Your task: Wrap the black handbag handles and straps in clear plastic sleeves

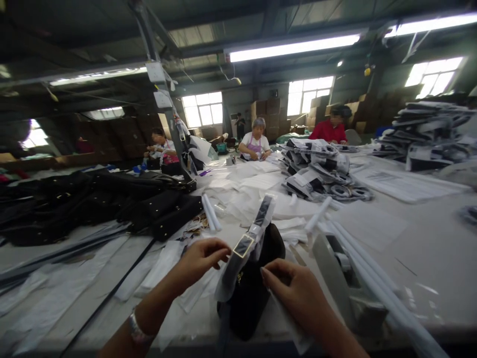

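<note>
A black handbag [253, 293] stands on the table in front of me. Its strap [263, 214] rises above the bag, wrapped in clear film, with a gold rectangular buckle [243, 246] on it. My left hand [204, 259] is beside the buckle, its fingers bent and a little apart; nothing shows between them. On the bag's right side, my right hand [294, 288] has thumb and forefinger pinched together. A thin white sheet [288, 318] hangs down from that pinch. The bag's lower front is dark and hard to make out.
A grey tape dispenser [348, 288] stands right of my right hand, by long white tubes [383, 293]. Black bags [160, 209] pile up at left. Wrapped straps [316, 169] are heaped beyond. A metal post [182, 149] rises behind. Several people work across the table.
</note>
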The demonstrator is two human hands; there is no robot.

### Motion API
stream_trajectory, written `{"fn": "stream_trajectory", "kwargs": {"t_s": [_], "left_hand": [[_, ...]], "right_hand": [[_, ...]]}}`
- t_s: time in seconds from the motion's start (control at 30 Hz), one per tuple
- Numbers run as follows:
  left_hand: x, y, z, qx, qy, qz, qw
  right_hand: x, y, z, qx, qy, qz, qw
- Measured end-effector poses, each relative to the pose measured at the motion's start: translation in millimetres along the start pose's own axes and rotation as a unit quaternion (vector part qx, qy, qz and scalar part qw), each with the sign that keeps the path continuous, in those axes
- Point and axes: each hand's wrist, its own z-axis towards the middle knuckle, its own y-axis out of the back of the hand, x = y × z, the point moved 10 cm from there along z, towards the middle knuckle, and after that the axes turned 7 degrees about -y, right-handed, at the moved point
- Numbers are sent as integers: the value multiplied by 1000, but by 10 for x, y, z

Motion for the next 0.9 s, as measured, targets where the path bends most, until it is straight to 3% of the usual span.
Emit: {"fn": "stream_trajectory", "kwargs": {"t_s": [0.1, 0.23, 0.33, 0.43, 0.53, 0.63, 0.73, 0.83, 0.9], "left_hand": [[104, -285, 40, 119, 1, -13, 993], [69, -461, 80, 167, -28, -48, 984], [148, -403, 119, 138, -17, -78, 987], [229, -227, 112, 84, -10, -101, 991], [243, -99, 19, 64, -7, -149, 987], [257, -33, -107, 49, 10, -252, 966], [317, 44, -209, -10, 17, -344, 939], [363, 59, -295, -59, 3, -419, 906], [359, 42, -346, -76, -16, -445, 892]], "right_hand": [[152, -149, 105, 4, 13, -11, 1000], [319, -315, 180, 31, 25, 33, 999], [363, -326, 200, 32, 29, 36, 998], [348, -281, 194, 34, 30, 31, 998], [283, -255, 145, 51, 38, 45, 997], [78, -277, 67, 70, 1, 101, 992], [-116, -309, -39, 68, -42, 231, 970], [-166, -272, -147, 32, -41, 313, 948], [-104, -320, -204, 60, -26, 378, 924]]}}
